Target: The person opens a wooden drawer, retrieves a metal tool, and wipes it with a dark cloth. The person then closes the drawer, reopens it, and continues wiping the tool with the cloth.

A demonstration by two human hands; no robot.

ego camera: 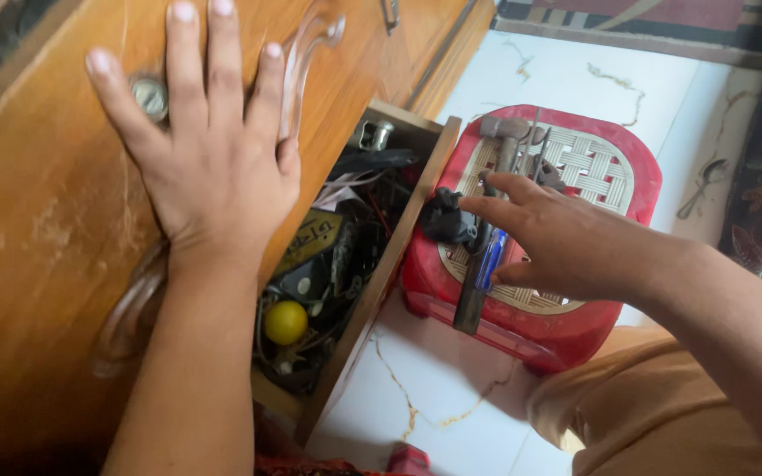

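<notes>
— Wooden drawer front (37,220): what is pressing on it?
— The left hand (209,167) is lying flat, fingers spread, gripping nothing.
— And the right hand (557,242)?
— Hovering open over the red stool (637,189) on the right, fingertips touching a blue-handled screwdriver (489,260) beside a hammer (504,132).

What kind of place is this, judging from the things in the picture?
Probably a room in a home. A wooden drawer full of odds and ends stands open, a red plastic stool holds a hammer, and a patterned rug lies on the marble-look floor.
</notes>
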